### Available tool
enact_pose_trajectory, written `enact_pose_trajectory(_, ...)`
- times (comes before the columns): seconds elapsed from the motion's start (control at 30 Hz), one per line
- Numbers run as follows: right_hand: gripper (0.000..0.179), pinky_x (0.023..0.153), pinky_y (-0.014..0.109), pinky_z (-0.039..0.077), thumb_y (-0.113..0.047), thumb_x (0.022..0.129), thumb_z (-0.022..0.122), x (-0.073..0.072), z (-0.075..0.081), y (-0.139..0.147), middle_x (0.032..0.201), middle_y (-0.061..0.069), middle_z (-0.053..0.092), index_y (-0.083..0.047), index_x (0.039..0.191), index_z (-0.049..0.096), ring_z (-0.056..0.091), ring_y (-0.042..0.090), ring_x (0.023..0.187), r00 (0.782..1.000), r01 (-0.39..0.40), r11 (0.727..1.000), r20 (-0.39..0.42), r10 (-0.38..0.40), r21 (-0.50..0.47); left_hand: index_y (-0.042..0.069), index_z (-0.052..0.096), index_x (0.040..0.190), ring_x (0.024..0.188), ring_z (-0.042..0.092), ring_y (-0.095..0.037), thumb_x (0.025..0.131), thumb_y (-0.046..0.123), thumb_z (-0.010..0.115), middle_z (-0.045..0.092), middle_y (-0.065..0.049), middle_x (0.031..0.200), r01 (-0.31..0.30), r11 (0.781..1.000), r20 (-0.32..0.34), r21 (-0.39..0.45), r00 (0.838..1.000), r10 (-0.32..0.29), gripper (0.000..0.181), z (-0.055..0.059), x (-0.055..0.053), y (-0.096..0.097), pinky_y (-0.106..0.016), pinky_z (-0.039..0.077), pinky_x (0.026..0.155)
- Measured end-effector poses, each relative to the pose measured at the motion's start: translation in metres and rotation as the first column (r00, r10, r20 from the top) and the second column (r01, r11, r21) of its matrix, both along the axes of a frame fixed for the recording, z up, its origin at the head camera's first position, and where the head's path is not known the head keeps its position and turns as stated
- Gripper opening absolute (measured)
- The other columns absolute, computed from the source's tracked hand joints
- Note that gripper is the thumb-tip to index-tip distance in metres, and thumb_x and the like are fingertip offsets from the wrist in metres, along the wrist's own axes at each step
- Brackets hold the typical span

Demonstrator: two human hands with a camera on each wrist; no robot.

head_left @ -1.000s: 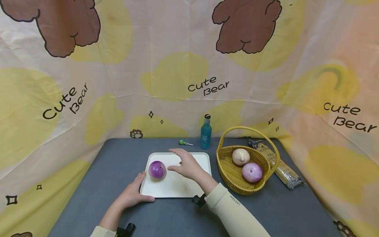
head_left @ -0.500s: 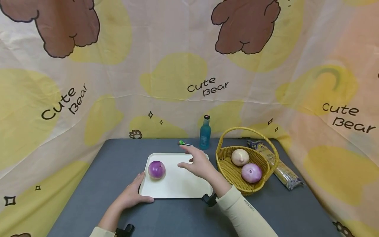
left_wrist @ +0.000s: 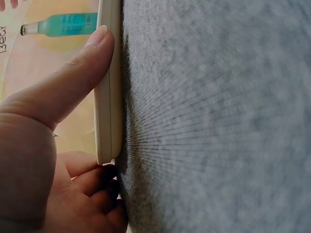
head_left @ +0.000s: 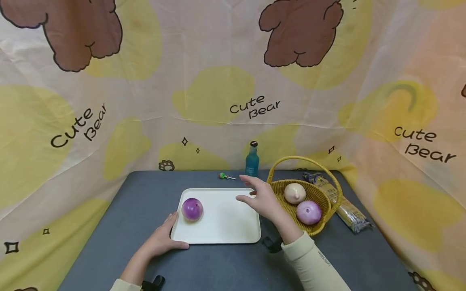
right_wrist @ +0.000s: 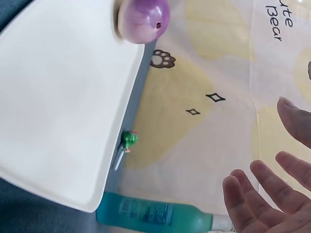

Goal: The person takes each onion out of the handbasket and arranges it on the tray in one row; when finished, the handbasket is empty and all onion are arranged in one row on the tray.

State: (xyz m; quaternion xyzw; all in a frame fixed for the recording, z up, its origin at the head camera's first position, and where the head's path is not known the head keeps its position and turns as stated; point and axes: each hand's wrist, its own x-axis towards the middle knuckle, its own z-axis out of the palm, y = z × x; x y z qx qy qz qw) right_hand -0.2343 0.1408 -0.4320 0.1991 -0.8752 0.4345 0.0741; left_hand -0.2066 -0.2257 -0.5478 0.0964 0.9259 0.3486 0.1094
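One deep-purple onion (head_left: 192, 209) sits on the left part of a white rectangular tray (head_left: 225, 226), its lower side fading to a paler tone and a small dark hole showing in its skin. At the tray's near left corner is the left hand (head_left: 164, 236) — thumb laid straight against the near edge, fingers along the left edge, the two spread wide apart about the corner. The right hand (head_left: 263, 200) hangs over the far right corner of the tray, its thumb and fingers apart, the fingers gently bent. Just beyond the tray's far edge lies a lollipop (head_left: 223, 176) with a green head and a pale stick. To the right of it a blue-green bottle (head_left: 252, 161) with a dark cap stands upright. Right of the tray is a yellow wicker basket (head_left: 320, 194) with a tall looped handle; inside are a white onion (head_left: 295, 194) and, nearer, a light-purple onion (head_left: 309, 212). A clear-ended packet (head_left: 351, 212) lies slantwise beside the basket, partly hidden by it. Everything rests on a grey-blue table (head_left: 222, 262) — behind it hangs a backdrop (head_left: 204, 93) printed with brown bears and "Cute Bear".
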Motion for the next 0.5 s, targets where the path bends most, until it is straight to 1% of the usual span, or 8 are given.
enact_pose_trajectory(0.1, 0.064, 0.089, 0.042, 0.059, -0.022, 0.086, 0.082, 0.001, -0.002, 0.008, 0.139, 0.009, 0.062, -0.014, 0.143, 0.057, 0.063, 0.028, 0.121, 1.0, 0.019, 1.0, -0.018, -0.019, -0.002, -0.004, 0.018, 0.159, 0.152, 0.01, -0.049, 0.066, 0.048, 0.092, 0.02, -0.029, 0.164, -0.002, 1.0, 0.0, 0.002, 1.0, 0.002, 0.13, 0.0, 0.001, -0.001, -0.067, 0.018, 0.119)
enact_pose_trajectory(0.2, 0.063, 0.089, 0.042, 0.059, -0.024, 0.086, 0.082, 0.001, -0.003, 0.019, 0.138, 0.008, 0.062, -0.015, 0.143, 0.057, 0.063, 0.027, 0.12, 0.999, 0.047, 0.999, -0.011, -0.047, -0.004, -0.004, 0.018, 0.159, 0.153, 0.011, -0.049, 0.066, 0.047, 0.092, 0.02, -0.029, 0.164, -0.001, 1.0, -0.002, 0.001, 1.0, 0.001, 0.129, 0.001, 0.002, 0.0, -0.067, 0.018, 0.119)
enact_pose_trajectory(0.3, 0.063, 0.092, 0.045, 0.057, -0.026, 0.086, 0.082, 0.001, -0.004, 0.033, 0.138, 0.007, 0.063, -0.016, 0.143, 0.057, 0.062, 0.027, 0.121, 0.995, 0.094, 0.995, 0.011, -0.094, -0.013, -0.005, 0.018, 0.158, 0.152, 0.011, -0.049, 0.067, 0.046, 0.092, 0.02, -0.029, 0.163, 0.003, 1.0, -0.007, -0.002, 1.0, -0.003, 0.128, 0.004, 0.003, 0.002, -0.066, 0.018, 0.119)
enact_pose_trajectory(0.37, 0.063, 0.094, 0.048, 0.056, -0.027, 0.086, 0.082, 0.0, -0.004, 0.042, 0.138, 0.008, 0.063, -0.015, 0.143, 0.057, 0.061, 0.03, 0.122, 0.992, 0.127, 0.992, 0.019, -0.127, -0.026, -0.006, 0.019, 0.158, 0.152, 0.012, -0.049, 0.067, 0.045, 0.092, 0.021, -0.03, 0.163, 0.003, 1.0, -0.008, 0.0, 1.0, -0.003, 0.127, 0.005, 0.004, 0.003, -0.066, 0.018, 0.119)
enact_pose_trajectory(0.5, 0.066, 0.097, 0.052, 0.054, -0.028, 0.087, 0.082, -0.001, -0.006, 0.058, 0.14, 0.013, 0.061, -0.011, 0.144, 0.055, 0.059, 0.035, 0.126, 0.985, 0.169, 0.985, 0.048, -0.167, -0.043, -0.007, 0.019, 0.158, 0.152, 0.012, -0.049, 0.067, 0.045, 0.092, 0.02, -0.03, 0.163, -0.004, 1.0, -0.003, -0.002, 1.0, 0.004, 0.127, 0.007, 0.005, 0.003, -0.066, 0.018, 0.119)
